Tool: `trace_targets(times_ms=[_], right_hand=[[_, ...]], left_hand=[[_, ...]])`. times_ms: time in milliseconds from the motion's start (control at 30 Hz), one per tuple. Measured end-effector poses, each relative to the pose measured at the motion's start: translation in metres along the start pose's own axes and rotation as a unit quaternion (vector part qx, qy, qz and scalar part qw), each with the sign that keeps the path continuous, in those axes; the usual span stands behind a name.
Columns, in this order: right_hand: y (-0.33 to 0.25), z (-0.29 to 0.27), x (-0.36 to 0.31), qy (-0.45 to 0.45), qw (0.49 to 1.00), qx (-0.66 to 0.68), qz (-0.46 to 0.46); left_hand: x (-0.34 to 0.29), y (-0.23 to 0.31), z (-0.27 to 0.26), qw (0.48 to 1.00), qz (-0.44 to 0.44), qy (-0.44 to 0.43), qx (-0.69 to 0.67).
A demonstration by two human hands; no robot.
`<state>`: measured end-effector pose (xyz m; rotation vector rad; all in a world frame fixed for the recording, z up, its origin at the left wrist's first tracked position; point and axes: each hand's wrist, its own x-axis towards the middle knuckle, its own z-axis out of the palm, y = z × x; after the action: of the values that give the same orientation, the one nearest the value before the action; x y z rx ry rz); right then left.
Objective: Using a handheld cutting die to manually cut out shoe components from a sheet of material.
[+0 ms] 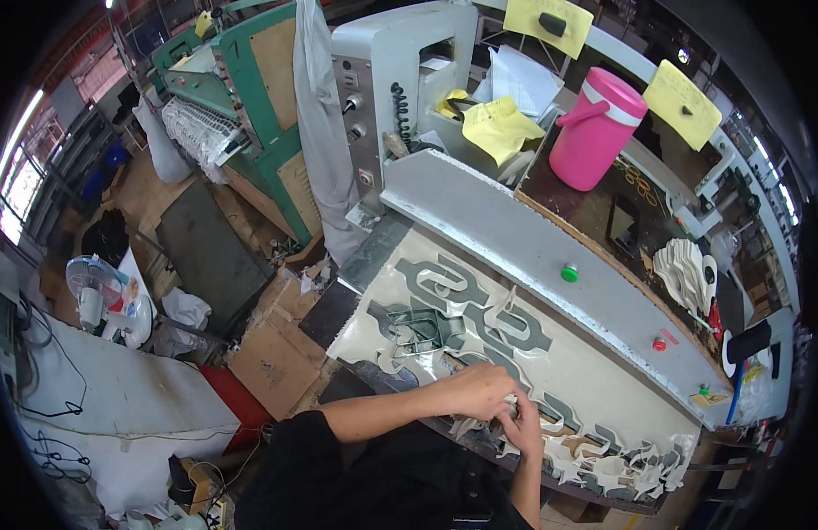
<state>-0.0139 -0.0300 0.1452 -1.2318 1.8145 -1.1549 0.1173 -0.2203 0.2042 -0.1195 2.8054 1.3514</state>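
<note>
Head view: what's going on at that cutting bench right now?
A person stands at a grey die-cutting press. Both hands meet at the near edge of a cream sheet punched with shaped holes. The left hand and the right hand are pulling at a small cut piece; which hand grips it cannot be told. A metal cutting die lies on the sheet to the left. Loose cream offcuts pile up to the right. A pink jug stands behind the press.

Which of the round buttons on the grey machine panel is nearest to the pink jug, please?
The green button, highest on the grey panel; the red button and the small green one sit farther from the pink jug.
</note>
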Motion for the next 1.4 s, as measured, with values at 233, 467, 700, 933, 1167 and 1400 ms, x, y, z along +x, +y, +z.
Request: trace_targets(times_ms=[233,467,700,933,1167,1400], right_hand=[[-0.009,0.008,0.000,-0.011,0.997,-0.075,-0.025],[-0.031,0.006,-0.002,0.049,0.978,-0.197,-0.042],[-0.053,-0.184,0.043,0.479,0.853,-0.205,-0.030],[-0.023,-0.364,0.102,0.532,0.730,-0.406,0.139],[-0.062,-0.424,0.132,0.354,0.889,-0.244,0.157],[-0.072,-0.446,0.131,0.326,0.944,0.005,-0.053]], left_hand=[[-0.026,0.003,-0.016,1.000,0.009,0.017,-0.023],[-0.023,-0.010,-0.021,0.998,0.059,0.015,-0.034],[-0.025,-0.002,-0.090,0.995,-0.001,0.095,0.026],[0.031,0.027,-0.136,0.992,-0.050,0.081,0.078],[0.093,0.106,-0.176,0.989,-0.070,0.066,0.116],[0.174,0.176,-0.206,0.988,-0.018,0.048,0.144]])
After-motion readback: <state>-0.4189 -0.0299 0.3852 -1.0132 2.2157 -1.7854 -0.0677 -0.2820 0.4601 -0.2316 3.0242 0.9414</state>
